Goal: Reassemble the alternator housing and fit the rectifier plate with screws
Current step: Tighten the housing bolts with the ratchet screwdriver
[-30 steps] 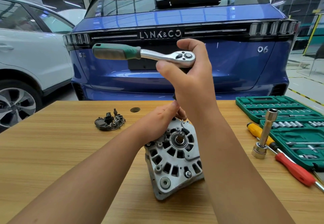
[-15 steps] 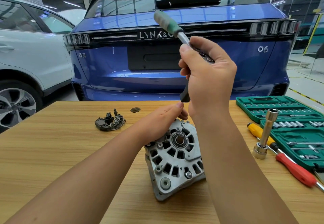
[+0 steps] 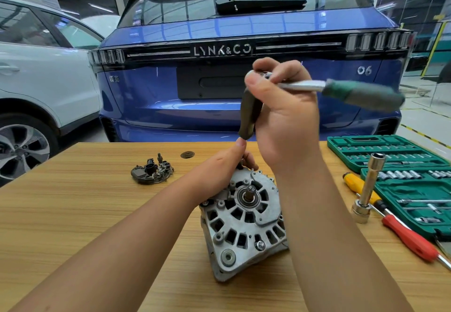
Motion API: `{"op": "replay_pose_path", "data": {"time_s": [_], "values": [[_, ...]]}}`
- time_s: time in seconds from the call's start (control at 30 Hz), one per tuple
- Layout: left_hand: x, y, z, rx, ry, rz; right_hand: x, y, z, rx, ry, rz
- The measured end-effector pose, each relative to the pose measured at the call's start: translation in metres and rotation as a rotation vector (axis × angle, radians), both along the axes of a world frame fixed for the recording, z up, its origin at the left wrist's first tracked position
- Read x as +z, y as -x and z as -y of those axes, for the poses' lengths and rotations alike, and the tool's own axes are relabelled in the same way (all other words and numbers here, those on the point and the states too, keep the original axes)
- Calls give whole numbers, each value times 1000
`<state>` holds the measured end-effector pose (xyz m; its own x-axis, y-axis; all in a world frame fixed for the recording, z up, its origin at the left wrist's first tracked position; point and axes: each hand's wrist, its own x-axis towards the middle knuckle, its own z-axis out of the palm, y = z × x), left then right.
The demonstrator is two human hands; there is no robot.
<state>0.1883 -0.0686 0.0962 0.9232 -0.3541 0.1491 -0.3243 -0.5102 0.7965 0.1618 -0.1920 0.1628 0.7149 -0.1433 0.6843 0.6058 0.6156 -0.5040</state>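
1. Change: we've swung the chrome ratchet wrench w/ green grip (image 3: 336, 89) round. A sec ago its handle pointed to upper left of frame; now it points right, blurred, so mid-turn. Our read: we're spinning down a housing bolt at the top of the alternator, so the housing step isn't done yet.
2. Right hand (image 3: 285, 116), centre frame: fingers clenched round the ratchet head, thumb on top. A dark extension bar (image 3: 250, 114) runs down from the head towards the alternator's top edge.
3. Left hand (image 3: 224, 167): fingers wrapped on the upper left rim of the grey cast-aluminium alternator housing (image 3: 244, 216), steadying it; fingertip touching the bar's lower end. Socket/bolt hidden behind the hand, can't tell if seated.
4. Alternator stands on edge on the wooden table (image 3: 73, 214), centre-low frame, shaft end facing us.
5. Black rectifier plate w/ terminals (image 3: 152, 171) lies left of centre on the table, well apart from the housing, so not fitted yet.
6. Counts: 1 alternator, 1 rectifier plate, 1 ratchet, 2 screwdrivers at right (yellow-handled (image 3: 353, 182), red-handled (image 3: 410, 238)), 1 long chrome tube socket (image 3: 366, 189) standing upright beside them, 1 open green socket case (image 3: 400, 165), 2 cars behind (blue, white).
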Motion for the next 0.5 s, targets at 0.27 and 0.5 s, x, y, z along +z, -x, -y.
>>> {"op": "replay_pose_path", "data": {"time_s": [0.27,0.5], "values": [[4,2,1,18,36,-22,-26,-11,1,-325,398,257],[-2,-2,0,-21,45,-38,-12,-16,20,381,271,-19]]}}
